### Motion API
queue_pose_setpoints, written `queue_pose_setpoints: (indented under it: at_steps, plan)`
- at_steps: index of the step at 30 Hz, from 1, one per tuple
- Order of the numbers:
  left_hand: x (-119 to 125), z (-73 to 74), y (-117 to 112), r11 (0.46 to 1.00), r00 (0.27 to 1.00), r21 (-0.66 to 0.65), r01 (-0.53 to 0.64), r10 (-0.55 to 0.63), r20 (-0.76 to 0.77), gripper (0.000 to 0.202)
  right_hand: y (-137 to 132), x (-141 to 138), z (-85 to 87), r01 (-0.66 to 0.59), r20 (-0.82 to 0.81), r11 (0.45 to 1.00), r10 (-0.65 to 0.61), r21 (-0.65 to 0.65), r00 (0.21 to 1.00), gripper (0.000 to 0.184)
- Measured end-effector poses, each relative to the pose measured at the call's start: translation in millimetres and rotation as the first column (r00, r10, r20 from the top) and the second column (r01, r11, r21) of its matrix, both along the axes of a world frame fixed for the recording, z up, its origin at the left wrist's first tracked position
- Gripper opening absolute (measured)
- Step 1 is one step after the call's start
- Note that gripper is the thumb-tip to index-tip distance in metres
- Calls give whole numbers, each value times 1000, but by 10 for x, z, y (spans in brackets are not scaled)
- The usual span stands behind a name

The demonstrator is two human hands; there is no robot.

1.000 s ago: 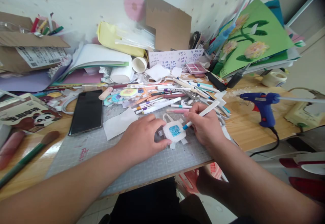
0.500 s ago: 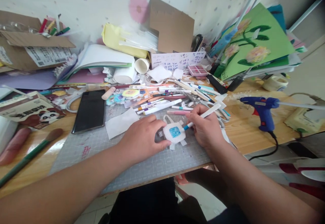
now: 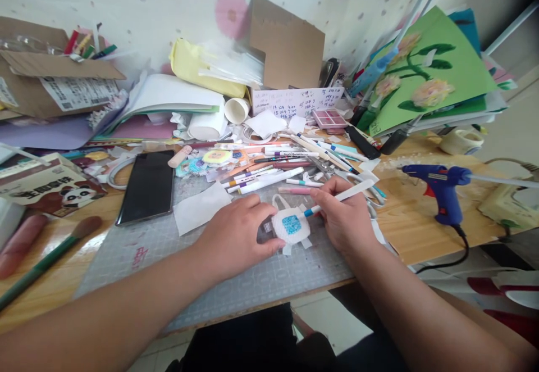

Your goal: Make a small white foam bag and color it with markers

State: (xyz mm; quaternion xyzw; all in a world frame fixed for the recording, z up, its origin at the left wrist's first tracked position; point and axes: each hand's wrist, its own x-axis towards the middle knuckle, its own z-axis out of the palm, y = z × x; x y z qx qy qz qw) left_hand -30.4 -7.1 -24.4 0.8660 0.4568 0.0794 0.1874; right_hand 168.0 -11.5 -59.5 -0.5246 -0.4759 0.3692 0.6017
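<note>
A small white craft piece point(image 3: 290, 227) with a blue patch in its middle lies on the grey cutting mat point(image 3: 236, 271). My left hand point(image 3: 236, 234) rests on the mat with its thumb and fingers closed on the piece's left edge. My right hand point(image 3: 343, 212) grips a white marker point(image 3: 339, 198) whose blue tip touches the top right of the piece.
A heap of markers and pens point(image 3: 278, 164) lies just behind the hands. A black phone point(image 3: 147, 186) and a white paper scrap point(image 3: 200, 206) lie to the left. A blue glue gun point(image 3: 440, 184) stands at the right. Boxes, paper stacks and a green flower card point(image 3: 429, 68) crowd the back.
The marker tip has shifted slightly along the upper right of the craft piece. Both hands stay in place, and the view has drifted a little.
</note>
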Motion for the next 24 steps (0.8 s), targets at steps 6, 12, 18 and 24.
queue_pose_setpoints:
  at_steps: [6,12,18,24]
  plan:
    - [4,3,0,1000,1000,-11,-4,4,-12,37,-15,-15,33,-14,42,1000,15,-17,999,31]
    - [-1,10,-2,1000,1000,-5,4,-4,-14,38,-10,-17,34,-21,52,1000,22,-22,998,30]
    - [-11,11,-8,1000,1000,-10,1,-1,-9,37,-11,-23,29,-25,33,999,26,-21,999,31]
    - [-4,9,1,1000,1000,-7,3,-3,-12,37,9,-22,13,-20,8,999,20,-26,1000,32]
